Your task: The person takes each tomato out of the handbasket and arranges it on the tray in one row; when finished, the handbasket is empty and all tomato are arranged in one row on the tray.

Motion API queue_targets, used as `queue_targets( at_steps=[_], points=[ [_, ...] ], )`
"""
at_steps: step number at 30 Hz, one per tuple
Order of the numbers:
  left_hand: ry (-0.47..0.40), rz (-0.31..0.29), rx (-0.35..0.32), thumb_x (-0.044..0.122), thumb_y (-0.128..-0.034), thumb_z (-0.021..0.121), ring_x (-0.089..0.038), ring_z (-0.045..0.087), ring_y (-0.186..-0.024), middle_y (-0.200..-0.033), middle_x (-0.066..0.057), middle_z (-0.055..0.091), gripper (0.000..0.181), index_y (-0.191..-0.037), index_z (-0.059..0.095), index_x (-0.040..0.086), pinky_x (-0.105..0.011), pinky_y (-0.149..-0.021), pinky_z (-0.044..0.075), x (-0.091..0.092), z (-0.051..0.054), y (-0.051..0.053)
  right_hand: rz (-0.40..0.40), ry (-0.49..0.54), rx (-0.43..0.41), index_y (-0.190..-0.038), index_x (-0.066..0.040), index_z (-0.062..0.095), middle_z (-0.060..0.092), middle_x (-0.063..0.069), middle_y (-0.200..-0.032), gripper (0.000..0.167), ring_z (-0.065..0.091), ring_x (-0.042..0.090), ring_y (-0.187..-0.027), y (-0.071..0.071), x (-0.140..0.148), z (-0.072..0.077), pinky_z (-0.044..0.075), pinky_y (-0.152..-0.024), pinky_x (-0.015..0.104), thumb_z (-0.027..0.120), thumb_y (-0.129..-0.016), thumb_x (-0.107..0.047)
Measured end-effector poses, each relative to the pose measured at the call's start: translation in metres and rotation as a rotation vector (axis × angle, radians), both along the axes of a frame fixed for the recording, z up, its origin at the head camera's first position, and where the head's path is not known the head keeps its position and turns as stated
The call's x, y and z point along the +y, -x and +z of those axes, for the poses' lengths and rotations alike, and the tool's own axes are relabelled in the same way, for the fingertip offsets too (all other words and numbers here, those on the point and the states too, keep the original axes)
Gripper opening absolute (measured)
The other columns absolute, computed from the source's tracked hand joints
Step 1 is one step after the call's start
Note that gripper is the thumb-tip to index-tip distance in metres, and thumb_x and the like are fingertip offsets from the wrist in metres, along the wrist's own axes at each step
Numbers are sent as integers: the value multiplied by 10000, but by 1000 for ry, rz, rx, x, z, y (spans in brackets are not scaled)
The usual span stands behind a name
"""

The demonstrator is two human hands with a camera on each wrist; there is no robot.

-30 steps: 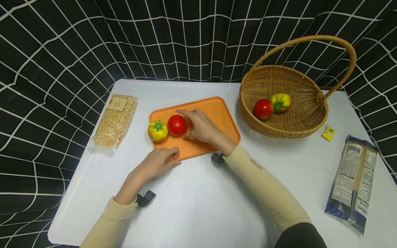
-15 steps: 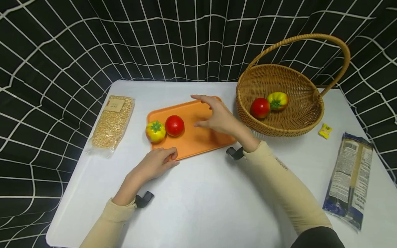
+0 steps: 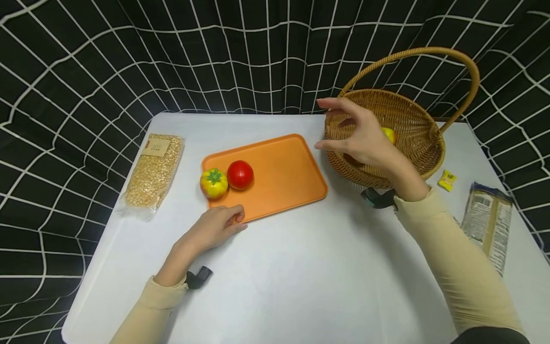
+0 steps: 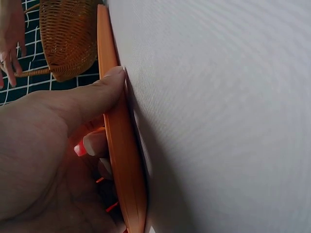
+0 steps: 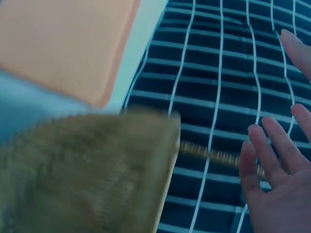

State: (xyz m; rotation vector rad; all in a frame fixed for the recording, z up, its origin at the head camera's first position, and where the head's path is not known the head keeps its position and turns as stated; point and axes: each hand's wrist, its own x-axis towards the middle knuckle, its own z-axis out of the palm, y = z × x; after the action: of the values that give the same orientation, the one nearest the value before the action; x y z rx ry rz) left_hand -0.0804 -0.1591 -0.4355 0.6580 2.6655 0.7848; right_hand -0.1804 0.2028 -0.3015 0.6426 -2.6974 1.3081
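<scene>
As left hand (image 3: 220, 226) pinches orange rectangular tray (image 3: 283, 172), right hand (image 3: 366, 137) hangs by brown wicker basket (image 3: 414, 136), grip wide, empty; likely reach step, next needs lowering inside.

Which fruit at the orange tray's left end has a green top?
The yellow fruit, farther left in the head view; the red fruit beside it shows none.

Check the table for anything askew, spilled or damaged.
The tray sits askew on the table, not parallel to its far edge. A small yellow packet lies by the basket, looking stray. No spill or damage shows.
</scene>
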Motion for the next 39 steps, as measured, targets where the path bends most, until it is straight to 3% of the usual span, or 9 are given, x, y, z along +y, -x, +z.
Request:
queue_targets(
  at_steps=[3,6,13,15,21,27,33,39],
  points=[
    [-1,-1,8,265,-994,761,-92,385,-631,-671,78,386,213,-918,572,201,-265,-631,292,-1,-1,0,-49,-20,-12,-1516,-192,570,602,35,-1516,807,522,234,-1286,0,20,3,424,-1001,296,942,-803,-114],
    [-2,-2,11,264,-995,760,-93,387,-630,-671,77,390,212,-918,573,200,-267,-630,294,-1,-1,0,-94,-71,-53,-1526,-212,562,592,74,-1502,810,504,247,-1302,0,37,2,418,-1018,323,943,-814,-170],
    [-1,-3,10,271,-996,758,-92,395,-634,-674,81,399,213,-921,570,206,-266,-632,301,-2,-2,0,-142,-193,-211,-1576,-203,495,522,185,-1539,840,447,404,-1408,9,68,-12,363,-1140,658,918,-851,-218],
    [-1,-1,6,281,-997,756,-90,389,-630,-670,84,395,216,-921,567,211,-264,-631,296,-2,-2,-1,-130,-222,-233,-1585,-182,480,486,189,-1588,848,416,438,-1444,14,74,-17,336,-1164,690,911,-855,-187],
    [-10,-3,7,282,-998,755,-90,389,-628,-672,81,399,213,-924,569,209,-264,-628,299,-2,-3,-1,-87,-283,-241,-1589,-126,468,439,209,-1637,858,381,470,-1464,28,88,-27,285,-1198,709,903,-850,-123],
    [-3,-1,14,283,-997,757,-94,397,-639,-683,77,404,217,-924,566,210,-265,-635,304,-1,-3,-1,-60,-312,-252,-1580,-100,475,444,215,-1634,871,355,478,-1509,31,93,-38,270,-1212,704,917,-829,-107],
    [-6,4,15,283,-995,758,-98,404,-647,-689,78,408,219,-924,565,211,-268,-640,306,-1,-1,-1,-37,-340,-226,-1511,-33,536,491,251,-1582,821,400,485,-1487,32,94,-51,340,-1182,694,935,-794,-75],
    [-4,3,22,281,-993,760,-98,409,-649,-689,81,407,216,-926,568,209,-276,-644,314,-1,-2,-1,-68,-428,-203,-1487,-55,565,545,294,-1512,824,383,492,-1437,32,96,-58,223,-1194,701,962,-771,-151]
  ],
)
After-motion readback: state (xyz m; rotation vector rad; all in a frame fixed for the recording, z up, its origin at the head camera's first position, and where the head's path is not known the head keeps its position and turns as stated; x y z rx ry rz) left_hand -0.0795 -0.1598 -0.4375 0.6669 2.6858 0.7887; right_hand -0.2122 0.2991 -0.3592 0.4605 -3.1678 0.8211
